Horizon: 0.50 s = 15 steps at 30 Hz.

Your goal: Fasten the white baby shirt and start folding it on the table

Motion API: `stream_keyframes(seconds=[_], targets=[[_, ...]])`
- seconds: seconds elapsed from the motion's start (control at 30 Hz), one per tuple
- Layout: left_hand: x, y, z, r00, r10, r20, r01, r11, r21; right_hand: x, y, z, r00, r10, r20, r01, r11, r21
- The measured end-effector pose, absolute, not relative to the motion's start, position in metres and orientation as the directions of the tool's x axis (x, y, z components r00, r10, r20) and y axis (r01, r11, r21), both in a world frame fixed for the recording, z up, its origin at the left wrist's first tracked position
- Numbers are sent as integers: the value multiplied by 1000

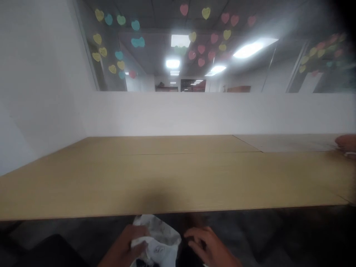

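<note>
Wood-toned tabletop (172, 170) spans the view, its surface bare apart from a soft dark shadow near the front edge, left of centre; a thin seam runs lengthwise toward the back and meets a slanting seam, beyond which lies a pale grey panel (294, 142) at back right. White wall (194, 113) behind and at left; above it a wide window (164, 61) bearing heart-shaped notes (206, 13) in yellow, pink, blue and green, with bright ceiling lights (250, 48) seen in the glass. White bag (164, 235), crumpled, with dark printing, is below the table's front edge, low centre. Left hand (133, 241): pinching the bag's left side between thumb and fingers. Right hand (205, 243): just beside the bag's right edge, fingers bent, thumb and forefinger spread apart; contact with the bag cannot be told. Another person's hand (346, 143), blurred, at the far right over the table. Floor area dark, details unresolved.
</note>
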State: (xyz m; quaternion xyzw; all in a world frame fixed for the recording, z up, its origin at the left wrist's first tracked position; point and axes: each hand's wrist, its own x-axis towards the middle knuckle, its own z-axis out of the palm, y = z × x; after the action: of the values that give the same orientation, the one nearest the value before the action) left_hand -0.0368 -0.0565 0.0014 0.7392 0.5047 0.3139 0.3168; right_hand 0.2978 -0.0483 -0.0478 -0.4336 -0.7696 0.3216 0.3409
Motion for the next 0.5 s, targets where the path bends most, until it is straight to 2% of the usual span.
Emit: stream_keyframes(seconds=[0.1, 0.17, 0.2, 0.27, 0.3, 0.37, 0.43, 0.5], targets=[[-22, -60, 53, 367, 918, 150, 570, -349, 744, 292, -40, -11, -527, 764, 371, 262, 562, -785], [-9, -56, 82, 483, 863, 149, 536, -426, 729, 279, -33, 9, -641, 626, 443, 80, 629, -773], [-4, -52, 92, 546, 823, 158, 485, -465, 741, 271, -31, 15, -680, 560, 473, -33, 621, -783], [2, -46, 102, 635, 743, 210, 327, -505, 799, 252, -28, 21, -713, 482, 510, -266, 487, -832], [3, -44, 102, 646, 720, 254, 233, -503, 832, 243, -27, 22, -711, 482, 512, -352, 386, -853], [0, -39, 97, 590, 736, 332, 69, -456, 887, 226, -26, 22, -699, 537, 473, -423, 224, -878], [-3, -37, 88, 468, 803, 370, -76, -380, 922, 214, -23, 22, -670, 599, 438, -420, 181, -889], [-4, -35, 81, 334, 878, 341, -225, -277, 934, 208, -19, 23, -671, 617, 411, -407, 157, -900]])
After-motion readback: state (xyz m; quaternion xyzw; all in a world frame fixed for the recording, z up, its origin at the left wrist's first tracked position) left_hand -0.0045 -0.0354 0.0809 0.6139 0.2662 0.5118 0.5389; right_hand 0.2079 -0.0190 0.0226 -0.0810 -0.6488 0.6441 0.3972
